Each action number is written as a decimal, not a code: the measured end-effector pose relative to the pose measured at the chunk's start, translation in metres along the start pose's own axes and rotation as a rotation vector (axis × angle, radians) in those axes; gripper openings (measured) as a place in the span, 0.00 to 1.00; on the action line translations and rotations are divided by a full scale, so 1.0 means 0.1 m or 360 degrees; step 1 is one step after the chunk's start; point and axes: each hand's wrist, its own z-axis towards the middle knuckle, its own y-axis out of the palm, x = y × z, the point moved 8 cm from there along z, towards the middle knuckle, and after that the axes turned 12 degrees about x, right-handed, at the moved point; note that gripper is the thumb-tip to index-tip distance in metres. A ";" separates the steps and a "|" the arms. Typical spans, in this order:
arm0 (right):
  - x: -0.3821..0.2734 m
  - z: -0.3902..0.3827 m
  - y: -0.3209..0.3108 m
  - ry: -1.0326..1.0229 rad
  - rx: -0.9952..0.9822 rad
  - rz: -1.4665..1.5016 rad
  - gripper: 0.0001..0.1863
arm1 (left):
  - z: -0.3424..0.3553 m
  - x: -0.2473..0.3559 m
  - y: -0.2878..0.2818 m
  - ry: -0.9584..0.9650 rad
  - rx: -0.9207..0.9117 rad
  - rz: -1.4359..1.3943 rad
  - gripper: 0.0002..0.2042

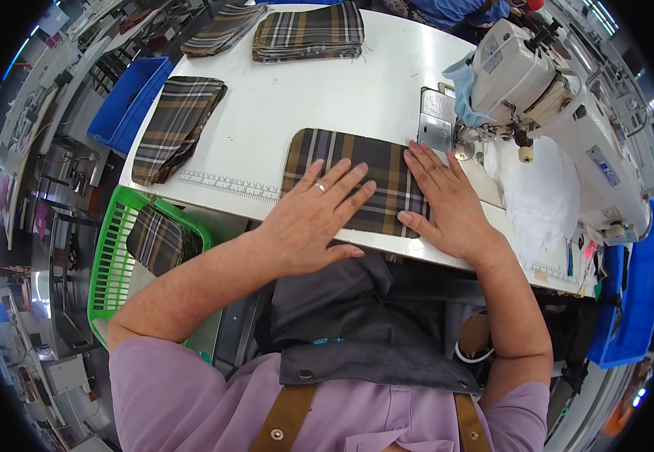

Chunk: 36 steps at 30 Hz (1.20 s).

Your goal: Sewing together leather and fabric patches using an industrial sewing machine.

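A dark plaid fabric panel [368, 169] with rounded corners and brown, white and purple stripes lies flat on the white table, near its front edge. My left hand [316, 207], with a ring on one finger, rests over the panel's left half, fingers spread. On the panel's right end lies my right hand [447, 200], fingers stretched out and thumb apart, its fingertips close to the sewing machine's metal plate [437, 129]. The sewing machine [523, 83] stands just beyond, to the right. Neither hand grips anything.
Stacks of plaid pieces [308, 34] lie at the table's far side, with another plaid pile [176, 128] at the left. A green basket [112, 256] below holds more pieces. Blue bins [127, 105] stand left and right. White cloth [542, 196] lies by the machine; a ruler strip [229, 185] marks the table.
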 end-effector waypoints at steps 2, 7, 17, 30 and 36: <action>0.02 -0.03 -0.04 -0.0003 0.0046 0.0014 0.44 | 0.02 0.14 -0.03 0.0067 0.0062 -0.0010 0.35; 0.15 -0.06 -0.10 0.0165 0.0187 0.0435 0.40 | 0.01 0.26 -0.22 0.0218 0.0086 -0.0607 0.18; 0.34 0.00 -0.16 0.0410 0.0326 0.0890 0.30 | 1.28 -1.66 -1.43 -0.0023 0.1095 0.0393 0.19; 0.30 -0.06 -0.19 0.0334 0.0312 0.0876 0.23 | 1.51 -2.31 -0.07 -0.0311 0.0705 0.0516 0.31; 0.21 -0.13 -0.25 0.0130 0.0647 0.0536 0.22 | 1.27 -0.86 -0.02 0.0266 0.0660 0.0173 0.18</action>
